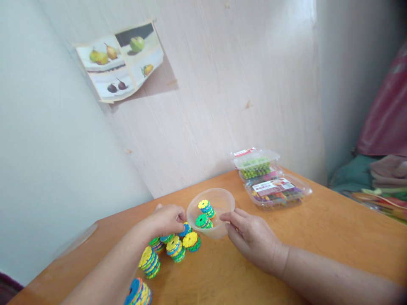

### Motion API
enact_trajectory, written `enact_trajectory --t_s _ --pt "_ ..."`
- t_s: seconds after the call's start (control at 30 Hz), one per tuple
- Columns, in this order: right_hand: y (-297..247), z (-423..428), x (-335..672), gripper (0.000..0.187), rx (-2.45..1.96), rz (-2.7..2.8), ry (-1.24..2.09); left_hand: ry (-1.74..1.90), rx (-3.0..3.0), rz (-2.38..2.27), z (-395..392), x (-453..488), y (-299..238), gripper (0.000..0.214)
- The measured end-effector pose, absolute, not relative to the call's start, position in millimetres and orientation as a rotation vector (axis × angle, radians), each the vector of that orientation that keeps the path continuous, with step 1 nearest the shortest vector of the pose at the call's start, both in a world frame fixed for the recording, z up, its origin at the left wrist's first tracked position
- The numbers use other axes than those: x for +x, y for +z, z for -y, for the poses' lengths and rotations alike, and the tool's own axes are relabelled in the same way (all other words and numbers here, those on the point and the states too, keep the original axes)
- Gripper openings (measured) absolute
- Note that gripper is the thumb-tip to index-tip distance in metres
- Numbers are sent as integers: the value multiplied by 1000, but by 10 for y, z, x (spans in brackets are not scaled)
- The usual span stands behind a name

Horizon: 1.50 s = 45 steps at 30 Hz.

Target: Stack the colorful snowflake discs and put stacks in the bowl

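Note:
A clear plastic bowl [193,203] stands on the table, tilted slightly toward me. Two stacks of notched plastic discs [203,220] lie inside it, one green-topped and one yellow-topped. My right hand [254,237] pinches the bowl's right rim between thumb and fingers. Just left of the bowl, my left hand [167,220] is closed, with its fingertips at a blue-topped stack of discs [185,231]; the fingers partly hide it. More stacks of discs [174,248] in yellow, green and blue stand beneath and in front of my left hand and forearm.
Two clear clamshell boxes [276,192] with coloured pieces sit at the table's back right, near the wall. A translucent lid [76,241] lies at the left table edge. A fruit picture [122,63] hangs on the wall. Cloth and other items are beyond the right edge.

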State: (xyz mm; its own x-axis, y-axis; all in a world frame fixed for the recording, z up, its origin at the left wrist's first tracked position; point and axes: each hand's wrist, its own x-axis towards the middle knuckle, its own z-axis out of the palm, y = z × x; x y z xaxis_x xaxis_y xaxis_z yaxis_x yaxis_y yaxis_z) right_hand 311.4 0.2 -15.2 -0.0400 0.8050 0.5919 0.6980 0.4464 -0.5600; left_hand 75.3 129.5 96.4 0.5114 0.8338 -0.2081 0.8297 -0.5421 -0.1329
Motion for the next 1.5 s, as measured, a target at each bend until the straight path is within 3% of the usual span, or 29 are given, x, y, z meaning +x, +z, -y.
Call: enact_trajectory --t_s 0.27,0.57,1.07,1.5 --pt "-143 6 3111 30 -1278 1764 190 435 -2759 1460 -1274 757 961 32" --pt "-170 -2 3113 31 -1284 1762 197 375 -2744 1465 -1256 803 913 20" --pt "-168 -9 3114 30 -1291 1763 182 -58 -2777 1388 -1234 944 1202 28" --pt "-140 8 3104 30 -1278 1766 172 48 -2866 1285 -1061 1148 1124 25"
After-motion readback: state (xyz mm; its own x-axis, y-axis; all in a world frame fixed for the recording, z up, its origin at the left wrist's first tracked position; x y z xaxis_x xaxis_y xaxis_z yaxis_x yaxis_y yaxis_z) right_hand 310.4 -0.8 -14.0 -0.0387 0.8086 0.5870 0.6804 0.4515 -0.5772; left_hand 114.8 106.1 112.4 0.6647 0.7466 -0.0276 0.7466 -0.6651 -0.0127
